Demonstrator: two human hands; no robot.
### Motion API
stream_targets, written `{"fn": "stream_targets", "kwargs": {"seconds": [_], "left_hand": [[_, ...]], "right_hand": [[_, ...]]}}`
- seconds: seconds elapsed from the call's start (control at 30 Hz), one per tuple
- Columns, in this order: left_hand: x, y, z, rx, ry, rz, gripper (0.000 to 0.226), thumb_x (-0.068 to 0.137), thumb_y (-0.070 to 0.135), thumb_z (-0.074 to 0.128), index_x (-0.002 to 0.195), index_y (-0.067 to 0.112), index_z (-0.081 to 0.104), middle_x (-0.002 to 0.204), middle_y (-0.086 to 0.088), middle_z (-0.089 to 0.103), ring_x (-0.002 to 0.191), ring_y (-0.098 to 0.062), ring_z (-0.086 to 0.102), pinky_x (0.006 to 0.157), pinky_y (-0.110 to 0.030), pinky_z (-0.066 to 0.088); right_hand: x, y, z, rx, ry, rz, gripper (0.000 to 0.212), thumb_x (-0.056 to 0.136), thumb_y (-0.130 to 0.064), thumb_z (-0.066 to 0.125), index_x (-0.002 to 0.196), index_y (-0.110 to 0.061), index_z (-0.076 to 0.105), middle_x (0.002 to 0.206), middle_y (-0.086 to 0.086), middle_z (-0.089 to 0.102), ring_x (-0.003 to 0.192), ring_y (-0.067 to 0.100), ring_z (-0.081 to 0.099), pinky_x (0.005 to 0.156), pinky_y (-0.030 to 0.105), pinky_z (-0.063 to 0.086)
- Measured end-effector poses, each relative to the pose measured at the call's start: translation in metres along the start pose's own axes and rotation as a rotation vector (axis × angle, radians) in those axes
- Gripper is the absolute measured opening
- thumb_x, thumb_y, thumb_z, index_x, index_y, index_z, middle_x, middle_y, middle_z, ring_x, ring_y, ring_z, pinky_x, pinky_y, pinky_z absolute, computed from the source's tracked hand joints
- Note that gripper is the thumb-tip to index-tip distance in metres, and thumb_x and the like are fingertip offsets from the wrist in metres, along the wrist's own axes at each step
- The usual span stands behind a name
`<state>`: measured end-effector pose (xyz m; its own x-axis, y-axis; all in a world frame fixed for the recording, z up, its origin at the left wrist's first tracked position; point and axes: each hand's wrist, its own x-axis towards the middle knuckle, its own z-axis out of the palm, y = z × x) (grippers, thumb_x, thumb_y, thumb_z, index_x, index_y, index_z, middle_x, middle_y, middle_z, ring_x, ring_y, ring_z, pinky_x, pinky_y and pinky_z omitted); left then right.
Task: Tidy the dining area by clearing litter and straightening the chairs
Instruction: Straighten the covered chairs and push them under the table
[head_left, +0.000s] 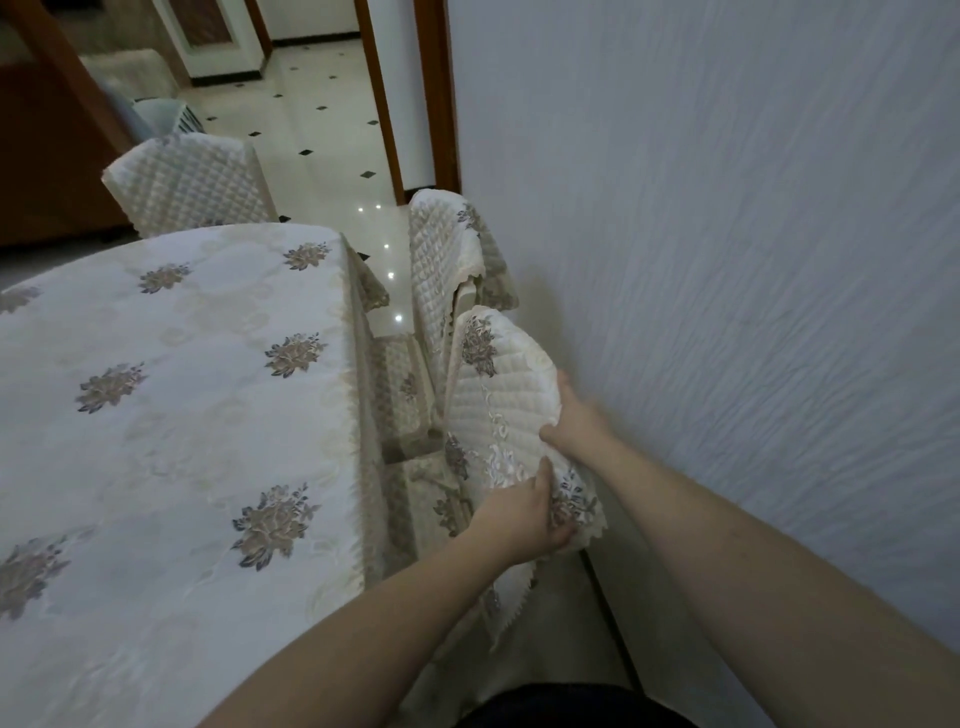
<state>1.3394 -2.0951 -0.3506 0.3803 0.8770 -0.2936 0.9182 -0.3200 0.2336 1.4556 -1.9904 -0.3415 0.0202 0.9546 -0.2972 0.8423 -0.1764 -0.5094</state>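
The nearest chair (493, 395) wears a cream quilted cover with grey flower embroidery and stands between the table and the wall. My left hand (524, 514) grips the near lower corner of its backrest top. My right hand (576, 410) holds the wall-side edge of the same backrest. A second covered chair (452, 249) stands just beyond it, its cover hanging crooked. A third covered chair (189, 182) sits at the table's far end. No litter shows on the table.
The dining table (171, 415) under a floral cream cloth fills the left. A textured white wall (727, 260) runs close on the right. Glossy tiled floor (322, 130) leads to a doorway; a pale bin (161, 114) stands far left by dark wood furniture.
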Motion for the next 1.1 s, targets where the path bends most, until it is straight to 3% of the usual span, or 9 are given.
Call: {"fn": "stream_targets", "kwargs": {"seconds": [0.13, 0.27, 0.43, 0.6, 0.67, 0.83, 0.97, 1.03, 1.1], "left_hand": [[0.001, 0.003, 0.004, -0.001, -0.001, -0.018, 0.088, 0.093, 0.054, 0.042, 0.151, 0.007, -0.004, 0.132, -0.013, 0.052, 0.102, -0.033, 0.06, 0.065, -0.036, 0.035], [0.004, 0.008, 0.006, -0.018, 0.02, -0.068, 0.086, 0.094, 0.052, 0.042, 0.152, 0.008, -0.004, 0.132, -0.012, 0.053, 0.101, -0.033, 0.06, 0.065, -0.036, 0.036], [0.009, 0.016, 0.005, -0.016, 0.023, -0.115, 0.084, 0.094, 0.053, 0.04, 0.152, 0.01, -0.002, 0.136, -0.011, 0.049, 0.1, -0.031, 0.06, 0.064, -0.036, 0.038], [-0.003, 0.004, -0.005, 0.064, 0.064, -0.175, 0.067, 0.094, 0.057, 0.035, 0.149, 0.021, 0.018, 0.134, -0.007, 0.05, 0.102, -0.031, 0.06, 0.071, -0.04, 0.049], [-0.015, -0.008, -0.007, 0.058, 0.087, -0.266, 0.062, 0.095, 0.056, 0.034, 0.147, 0.024, 0.023, 0.135, -0.005, 0.05, 0.105, -0.029, 0.06, 0.072, -0.037, 0.047], [-0.064, -0.04, -0.004, 0.026, 0.208, -0.515, 0.063, 0.095, 0.055, 0.033, 0.15, 0.029, 0.018, 0.142, -0.001, 0.047, 0.11, -0.024, 0.058, 0.074, -0.034, 0.05], [-0.125, -0.061, 0.004, -0.018, 0.271, -0.662, 0.064, 0.095, 0.056, 0.033, 0.151, 0.029, 0.017, 0.137, 0.0, 0.05, 0.116, -0.022, 0.054, 0.079, -0.037, 0.051], [-0.159, -0.071, 0.011, 0.004, 0.282, -0.723, 0.065, 0.095, 0.057, 0.029, 0.151, 0.027, 0.017, 0.143, 0.001, 0.045, 0.125, -0.019, 0.047, 0.088, -0.036, 0.048], [-0.188, -0.078, 0.017, 0.062, 0.29, -0.763, 0.071, 0.091, 0.062, 0.02, 0.152, 0.025, 0.016, 0.147, 0.001, 0.042, 0.131, -0.019, 0.042, 0.099, -0.035, 0.042]], "right_hand": [[0.002, 0.002, 0.0, -0.026, -0.019, 0.017, 0.099, 0.081, -0.024, 0.064, 0.15, -0.035, -0.006, 0.124, 0.022, 0.053, 0.093, 0.034, 0.06, 0.064, 0.028, 0.042], [0.004, 0.008, -0.007, -0.031, -0.046, -0.026, 0.096, 0.087, -0.031, 0.063, 0.15, -0.032, -0.01, 0.126, 0.021, 0.052, 0.101, 0.035, 0.059, 0.073, 0.032, 0.047], [0.007, 0.009, -0.011, -0.046, -0.065, -0.04, 0.095, 0.088, -0.034, 0.061, 0.15, -0.032, -0.011, 0.122, 0.02, 0.056, 0.097, 0.034, 0.06, 0.07, 0.032, 0.045], [0.002, 0.015, -0.013, -0.202, -0.027, -0.087, 0.089, 0.089, -0.042, 0.055, 0.15, -0.029, -0.009, 0.116, 0.015, 0.058, 0.091, 0.03, 0.06, 0.071, 0.035, 0.046], [0.002, 0.015, -0.014, -0.264, -0.004, -0.124, 0.089, 0.087, -0.046, 0.053, 0.151, -0.025, -0.006, 0.127, 0.015, 0.052, 0.104, 0.032, 0.056, 0.079, 0.038, 0.045], [0.007, 0.012, -0.008, -0.55, 0.157, -0.269, 0.088, 0.086, -0.049, 0.049, 0.15, -0.007, 0.005, 0.153, 0.013, 0.02, 0.139, 0.028, 0.022, 0.109, 0.048, 0.028], [-0.001, 0.002, -0.003, -0.756, 0.101, -0.443, 0.08, 0.093, -0.045, 0.041, 0.151, -0.014, -0.005, 0.16, 0.01, -0.005, 0.146, 0.028, -0.005, 0.116, 0.052, 0.002], [-0.019, -0.009, 0.007, -0.702, 0.066, -0.568, 0.076, 0.094, -0.044, 0.041, 0.152, -0.02, -0.002, 0.16, 0.008, -0.004, 0.146, 0.028, -0.005, 0.115, 0.05, -0.003], [-0.043, -0.025, 0.022, -0.57, 0.045, -0.717, 0.071, 0.094, -0.039, 0.044, 0.152, -0.019, 0.009, 0.159, 0.01, 0.01, 0.146, 0.029, 0.005, 0.116, 0.05, 0.003]]}}
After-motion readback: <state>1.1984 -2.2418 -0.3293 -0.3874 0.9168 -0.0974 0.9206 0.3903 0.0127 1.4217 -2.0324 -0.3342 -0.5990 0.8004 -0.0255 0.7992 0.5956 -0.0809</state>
